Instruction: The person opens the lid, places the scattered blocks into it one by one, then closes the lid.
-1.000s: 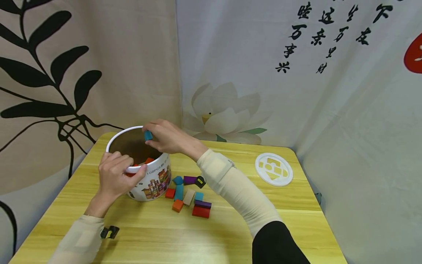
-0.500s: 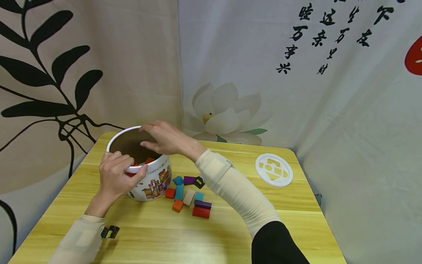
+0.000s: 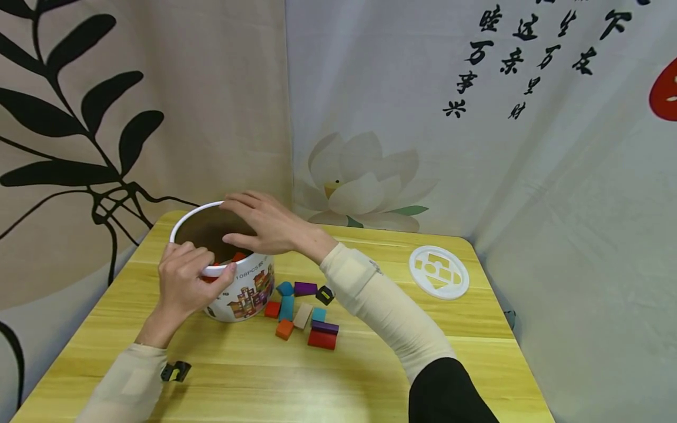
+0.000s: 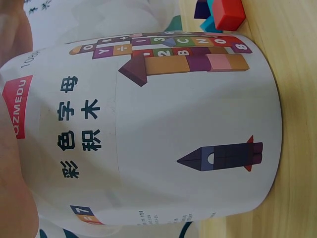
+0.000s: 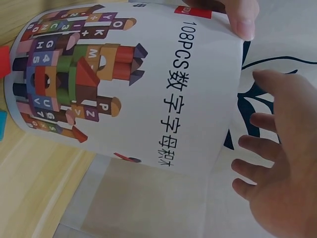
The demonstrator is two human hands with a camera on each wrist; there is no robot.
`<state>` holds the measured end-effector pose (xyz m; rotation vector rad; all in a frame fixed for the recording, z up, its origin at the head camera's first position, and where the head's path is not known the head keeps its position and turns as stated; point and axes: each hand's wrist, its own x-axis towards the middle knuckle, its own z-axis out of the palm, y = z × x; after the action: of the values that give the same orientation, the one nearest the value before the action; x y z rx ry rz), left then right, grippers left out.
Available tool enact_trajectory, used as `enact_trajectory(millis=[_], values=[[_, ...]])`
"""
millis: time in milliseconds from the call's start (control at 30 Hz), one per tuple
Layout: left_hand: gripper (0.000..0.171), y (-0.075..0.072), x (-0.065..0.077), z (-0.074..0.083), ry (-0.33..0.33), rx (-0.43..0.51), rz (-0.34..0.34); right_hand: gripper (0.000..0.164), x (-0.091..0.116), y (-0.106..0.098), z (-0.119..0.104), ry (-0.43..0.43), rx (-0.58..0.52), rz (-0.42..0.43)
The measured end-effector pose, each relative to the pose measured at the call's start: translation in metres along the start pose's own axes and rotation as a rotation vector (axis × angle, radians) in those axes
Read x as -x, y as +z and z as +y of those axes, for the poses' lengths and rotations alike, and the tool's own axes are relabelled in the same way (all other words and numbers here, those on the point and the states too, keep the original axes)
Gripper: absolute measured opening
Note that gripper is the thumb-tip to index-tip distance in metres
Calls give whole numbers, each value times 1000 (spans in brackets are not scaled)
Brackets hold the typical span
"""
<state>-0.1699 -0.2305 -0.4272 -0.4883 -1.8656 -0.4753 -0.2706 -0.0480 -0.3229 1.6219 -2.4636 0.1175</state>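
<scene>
A white printed block bucket (image 3: 240,296) stands at the left of the table with its top uncovered. My left hand (image 3: 182,279) grips the near rim, thumb outside the wall and fingers over the edge. Above the bucket's right rim is my right hand (image 3: 272,226), fingers spread and holding nothing; the right wrist view shows its loose fingers (image 5: 257,146) beside the mouth. A few red blocks (image 3: 239,257) show inside the bucket; the rest of its contents are hidden. Printed towers and lettering cover the side wall (image 4: 148,109) in the left wrist view.
Several coloured blocks lie right of the bucket, among them a red block (image 3: 322,339), an orange cube (image 3: 284,329), a beige block (image 3: 303,316) and a purple block (image 3: 305,288). A white lid with cut-out shapes (image 3: 459,276) lies at the right. Printed curtains (image 3: 370,88) hang behind the table.
A blue block that my right hand held over the bucket a second ago is gone from its fingers, which have spread. My left hand keeps its hold on the rim.
</scene>
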Motion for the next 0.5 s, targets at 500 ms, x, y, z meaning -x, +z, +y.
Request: enact_trajectory(millis=[500], values=[[53, 0, -4, 3, 12, -3, 17, 82, 54, 10, 11, 46, -165, 50]])
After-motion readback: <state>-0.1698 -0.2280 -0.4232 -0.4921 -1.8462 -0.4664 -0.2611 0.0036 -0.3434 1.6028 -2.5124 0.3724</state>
